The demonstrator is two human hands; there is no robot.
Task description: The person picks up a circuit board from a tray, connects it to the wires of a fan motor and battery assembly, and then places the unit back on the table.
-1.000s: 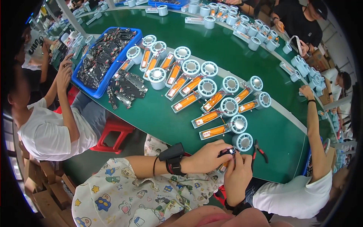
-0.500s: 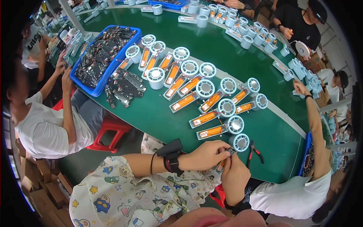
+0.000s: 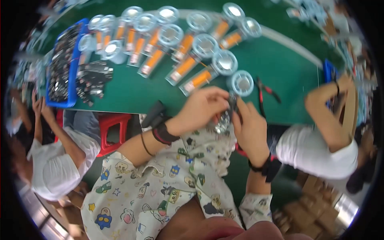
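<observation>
A light-blue handheld fan housing (image 3: 242, 83) with a round slotted head lies at the table's near edge, its handle end toward me. My right hand (image 3: 253, 126) is closed around the handle side. My left hand (image 3: 203, 107) pinches at the same spot, fingertips against a dark, shiny circuit board (image 3: 223, 123) that lies along the handle. Blur and my fingers hide exactly how board and handle meet. Just beyond stand several similar housings (image 3: 205, 45), with orange batteries (image 3: 200, 79) in their open handles.
Red-handled pliers (image 3: 261, 96) lie right of my hands. At the left, a blue tray (image 3: 73, 80) holds many circuit boards, with a loose pile (image 3: 94, 78) beside it. Seated co-workers in white shirts are close on both sides. A red stool (image 3: 114, 134) stands below the table edge.
The view has swung, so the table and housings sit higher and rotated in the picture. Both hands stay together at the same housing; the orange battery in its handle no longer shows clearly.
</observation>
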